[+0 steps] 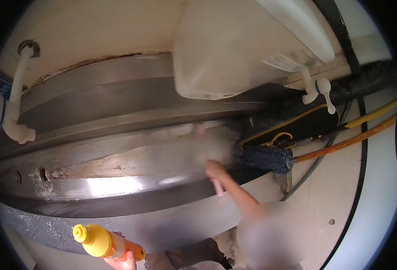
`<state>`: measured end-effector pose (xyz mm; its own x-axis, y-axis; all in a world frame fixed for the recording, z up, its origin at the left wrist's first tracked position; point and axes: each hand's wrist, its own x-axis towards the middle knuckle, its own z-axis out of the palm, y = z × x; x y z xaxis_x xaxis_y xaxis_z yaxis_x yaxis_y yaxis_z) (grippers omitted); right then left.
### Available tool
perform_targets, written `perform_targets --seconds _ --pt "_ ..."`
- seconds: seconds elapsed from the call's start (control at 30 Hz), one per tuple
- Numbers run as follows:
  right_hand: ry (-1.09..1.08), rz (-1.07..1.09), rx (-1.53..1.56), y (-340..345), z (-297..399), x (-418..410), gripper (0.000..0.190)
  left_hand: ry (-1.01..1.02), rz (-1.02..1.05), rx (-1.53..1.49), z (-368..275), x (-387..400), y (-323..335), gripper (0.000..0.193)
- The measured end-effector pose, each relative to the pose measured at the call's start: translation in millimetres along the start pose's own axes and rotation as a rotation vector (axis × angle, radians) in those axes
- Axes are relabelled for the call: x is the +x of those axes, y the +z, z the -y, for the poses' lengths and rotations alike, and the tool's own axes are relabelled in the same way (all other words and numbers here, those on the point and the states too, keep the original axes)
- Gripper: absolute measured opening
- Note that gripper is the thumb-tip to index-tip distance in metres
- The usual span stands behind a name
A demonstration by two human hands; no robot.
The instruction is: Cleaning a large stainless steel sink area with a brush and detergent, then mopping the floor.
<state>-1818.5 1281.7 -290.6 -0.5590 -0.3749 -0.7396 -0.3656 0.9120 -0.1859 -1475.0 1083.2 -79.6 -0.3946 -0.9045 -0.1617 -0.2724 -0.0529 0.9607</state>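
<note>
My left hand [122, 260], low in the view, grips an orange bottle [126, 247] with a yellow cap, tilted to the upper left. The bottle is in front of the outer wall of a stainless-steel trough sink [185, 227]. Farther right, my right hand [216, 170] reaches over the trough's front edge and closes around a pink handle [219, 189]. Motion blur hides the handle's far end, so I cannot tell what tool it is. Pale residue marks the trough floor near a round drain hole [44, 174].
White plastic taps stand at left [18, 98] and right [309, 87]. A large whitish plastic object [215, 50] overhangs the trough's back. At the right lie a dark mop head [266, 159], its orange handle [347, 141] and a yellow pole [374, 113]. A blurred patch covers my upper arm.
</note>
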Motion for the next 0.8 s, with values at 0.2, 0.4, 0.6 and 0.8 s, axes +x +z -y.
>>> perform_targets --seconds 0.2,0.4,0.6,0.8 --pt "0.179 0.008 0.315 -8.9 -76.8 12.2 0.048 0.037 -0.004 0.075 1.6 -1.9 15.6 0.072" --pt "0.567 0.092 0.794 -62.3 -121.7 21.7 0.046 0.030 -0.034 0.097 7.5 -8.3 36.5 0.073" --pt "0.390 0.273 1.786 -7.5 34.7 7.8 0.021 0.017 -0.037 0.112 1.6 -11.5 45.7 0.074" --pt "0.321 -0.244 2.019 -66.6 -32.6 110.2 0.021 0.071 -0.029 0.057 -17.8 -10.3 60.6 0.066"
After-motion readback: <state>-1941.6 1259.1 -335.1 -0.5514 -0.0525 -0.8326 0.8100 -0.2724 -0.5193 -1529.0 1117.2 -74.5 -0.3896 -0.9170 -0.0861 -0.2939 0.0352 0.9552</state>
